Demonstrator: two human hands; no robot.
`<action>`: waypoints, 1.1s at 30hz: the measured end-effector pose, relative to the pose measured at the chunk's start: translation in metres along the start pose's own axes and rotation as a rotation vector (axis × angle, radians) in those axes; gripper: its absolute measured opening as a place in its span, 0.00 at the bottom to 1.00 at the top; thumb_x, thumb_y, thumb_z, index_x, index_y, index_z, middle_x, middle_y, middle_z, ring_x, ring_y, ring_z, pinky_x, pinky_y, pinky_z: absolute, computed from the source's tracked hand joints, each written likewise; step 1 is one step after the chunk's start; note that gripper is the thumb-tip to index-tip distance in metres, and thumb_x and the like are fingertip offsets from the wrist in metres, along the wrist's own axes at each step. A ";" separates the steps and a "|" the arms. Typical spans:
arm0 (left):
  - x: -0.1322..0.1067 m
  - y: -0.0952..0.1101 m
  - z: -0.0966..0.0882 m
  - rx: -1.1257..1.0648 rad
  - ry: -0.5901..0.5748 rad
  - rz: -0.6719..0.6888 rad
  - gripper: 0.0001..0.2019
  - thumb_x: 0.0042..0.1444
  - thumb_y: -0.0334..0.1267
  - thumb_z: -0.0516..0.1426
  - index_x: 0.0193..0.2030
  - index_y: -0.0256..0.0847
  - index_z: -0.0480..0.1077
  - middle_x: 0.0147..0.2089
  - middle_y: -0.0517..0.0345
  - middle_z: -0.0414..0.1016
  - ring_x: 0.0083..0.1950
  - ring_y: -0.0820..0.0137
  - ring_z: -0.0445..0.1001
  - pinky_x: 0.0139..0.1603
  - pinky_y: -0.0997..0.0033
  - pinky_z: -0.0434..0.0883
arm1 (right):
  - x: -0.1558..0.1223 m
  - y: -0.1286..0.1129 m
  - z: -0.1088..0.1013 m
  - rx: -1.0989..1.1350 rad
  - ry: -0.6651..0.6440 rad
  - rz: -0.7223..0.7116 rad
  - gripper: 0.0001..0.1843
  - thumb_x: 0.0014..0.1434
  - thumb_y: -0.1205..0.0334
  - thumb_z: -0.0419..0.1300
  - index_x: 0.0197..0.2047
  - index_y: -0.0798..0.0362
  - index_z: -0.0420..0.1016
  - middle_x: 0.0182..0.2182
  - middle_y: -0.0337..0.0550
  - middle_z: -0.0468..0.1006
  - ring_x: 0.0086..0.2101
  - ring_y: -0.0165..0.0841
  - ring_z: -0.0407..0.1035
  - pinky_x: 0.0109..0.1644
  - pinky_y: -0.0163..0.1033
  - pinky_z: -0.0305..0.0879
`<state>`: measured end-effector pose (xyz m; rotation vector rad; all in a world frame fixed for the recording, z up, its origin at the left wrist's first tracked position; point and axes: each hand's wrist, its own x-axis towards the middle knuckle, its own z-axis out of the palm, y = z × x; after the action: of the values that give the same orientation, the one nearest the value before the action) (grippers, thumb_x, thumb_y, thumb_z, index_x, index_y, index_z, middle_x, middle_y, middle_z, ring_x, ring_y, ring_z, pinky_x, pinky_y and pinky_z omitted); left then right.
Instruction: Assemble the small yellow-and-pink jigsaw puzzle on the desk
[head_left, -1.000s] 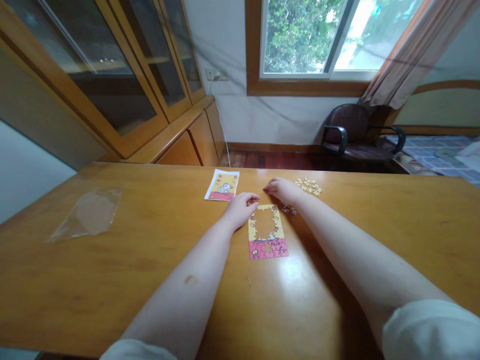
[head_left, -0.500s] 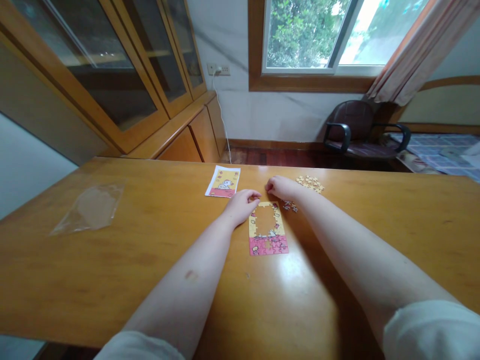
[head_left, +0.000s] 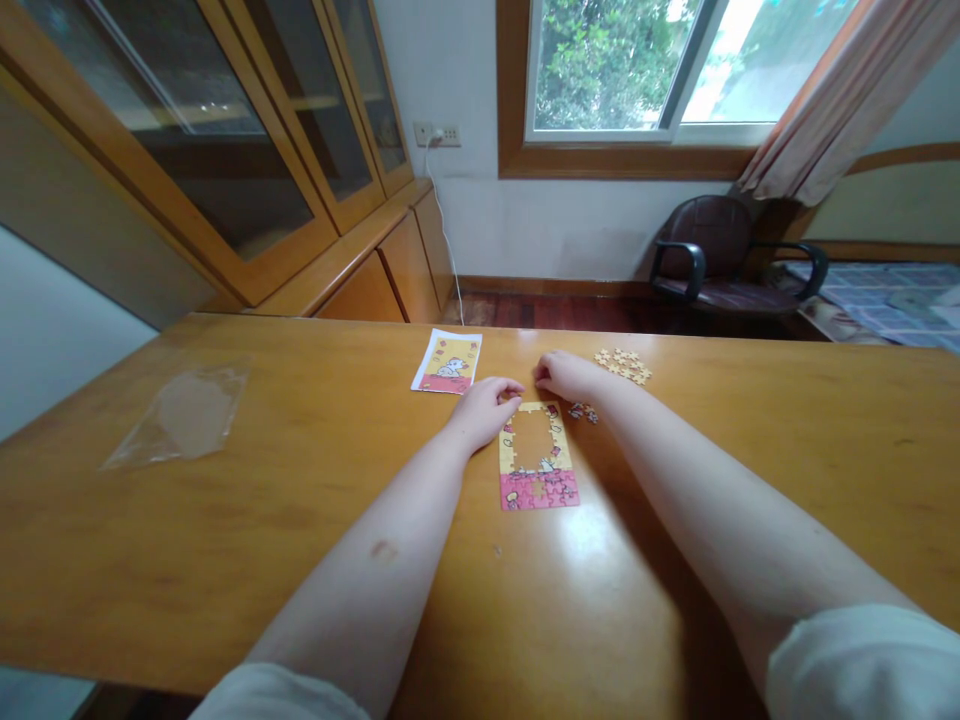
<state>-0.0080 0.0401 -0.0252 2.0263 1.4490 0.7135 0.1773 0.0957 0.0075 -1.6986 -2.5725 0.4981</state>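
Note:
A jigsaw puzzle (head_left: pixel 538 490) lies flat in front of me, pink at the bottom and yellow around the sides, with a large gap in its middle and a small one in the pink part. My left hand (head_left: pixel 489 406) rests at its upper left edge, thumb and fingers apart, with nothing visible between them. Just above the puzzle's top right, my right hand (head_left: pixel 561 373) is on the table with its fingers curled together; whatever they may hold is hidden. Near the right wrist lie printed loose pieces (head_left: pixel 583 412) and a pile of plain-backed pieces (head_left: pixel 624 366).
A picture card (head_left: pixel 450 362) showing a white animal on yellow and pink lies behind my left hand. On the left of the wooden table (head_left: pixel 315 420) is a clear plastic bag (head_left: pixel 187 412). One tiny object (head_left: pixel 497 551) sits below the puzzle. An armchair (head_left: pixel 709 250) stands beyond the table.

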 end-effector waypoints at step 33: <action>0.000 0.003 -0.001 -0.006 -0.003 -0.012 0.12 0.54 0.35 0.56 0.44 0.38 0.76 0.38 0.54 0.77 0.37 0.68 0.72 0.44 0.67 0.71 | -0.155 -0.043 0.048 0.437 0.132 0.105 0.10 0.58 0.52 0.60 0.34 0.48 0.78 0.27 0.39 0.79 0.28 0.32 0.70 0.33 0.35 0.62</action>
<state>-0.0065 0.0393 -0.0222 2.0110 1.4546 0.7087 0.1933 -0.0709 -0.0022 -1.6468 -2.0936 0.8472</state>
